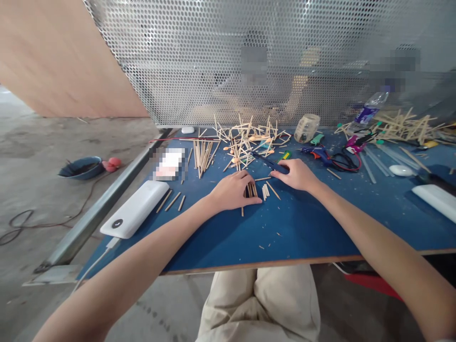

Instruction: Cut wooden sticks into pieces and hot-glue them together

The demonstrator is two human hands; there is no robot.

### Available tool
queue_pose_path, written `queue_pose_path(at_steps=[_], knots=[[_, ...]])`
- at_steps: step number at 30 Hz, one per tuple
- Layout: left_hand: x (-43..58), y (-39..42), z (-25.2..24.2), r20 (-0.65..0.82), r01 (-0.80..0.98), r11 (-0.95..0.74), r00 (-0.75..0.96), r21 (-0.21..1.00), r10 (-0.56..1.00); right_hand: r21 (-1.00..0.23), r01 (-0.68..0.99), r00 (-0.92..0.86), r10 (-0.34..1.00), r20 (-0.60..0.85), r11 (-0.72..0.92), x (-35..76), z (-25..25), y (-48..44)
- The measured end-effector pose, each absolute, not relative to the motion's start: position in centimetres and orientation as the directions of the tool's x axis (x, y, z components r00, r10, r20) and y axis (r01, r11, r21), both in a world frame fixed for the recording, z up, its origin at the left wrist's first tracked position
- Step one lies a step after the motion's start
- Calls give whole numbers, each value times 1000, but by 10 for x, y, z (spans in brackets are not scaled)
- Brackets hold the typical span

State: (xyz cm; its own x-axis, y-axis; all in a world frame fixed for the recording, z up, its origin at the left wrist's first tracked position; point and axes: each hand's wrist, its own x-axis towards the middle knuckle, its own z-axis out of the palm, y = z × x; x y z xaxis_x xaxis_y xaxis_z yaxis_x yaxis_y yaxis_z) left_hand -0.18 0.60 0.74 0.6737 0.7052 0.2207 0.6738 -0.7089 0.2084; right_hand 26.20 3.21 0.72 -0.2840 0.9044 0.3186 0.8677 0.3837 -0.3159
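My left hand (pixel 237 191) is curled over a small row of wooden sticks (pixel 251 190), thumb in front and fingertips behind; the palm hides part of it. My right hand (pixel 295 175) is closed on a slim dark blue tool (pixel 269 163) pointing to the back left, its exact kind unclear. Between the hands lie several short pale stick pieces (pixel 265 192) and one longer stick (pixel 273 190). Just beyond is a loose heap of thin wooden sticks (pixel 249 137), with a few orange-tipped pieces among them.
Power bank (pixel 137 209) and several sticks (pixel 203 156) lie left on the blue table (pixel 228 242). A jar (pixel 307 128), blue glue gun (pixel 317 154), clear glue sticks (pixel 379 164) and a bottle (pixel 370 111) stand or lie right. A perforated metal panel (pixel 199 61) closes the back; people show behind it.
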Motion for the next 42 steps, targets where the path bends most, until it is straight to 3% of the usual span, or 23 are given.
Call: queue_pose_path(at_steps=[7,11,17,25,34,42], knots=[[1,4,9,286,674,-711,653,202,701,-300,877,-284,909,306,375,261,4,33],[7,13,7,371,707,-671,575,223,730,-398,843,-257,921,294,362,262,3,37],[11,19,2,303,595,-791,734,146,608,-463,825,-216,937,274,325,265,3,39],[9,16,6,281,616,-780,733,112,620,-342,894,-200,942,269,288,267,11,34],[7,16,0,267,660,-742,699,117,664,-86,960,-257,961,106,266,309,30,34],[6,12,1,260,626,-773,732,109,629,15,999,-31,995,-94,33,337,19,46]])
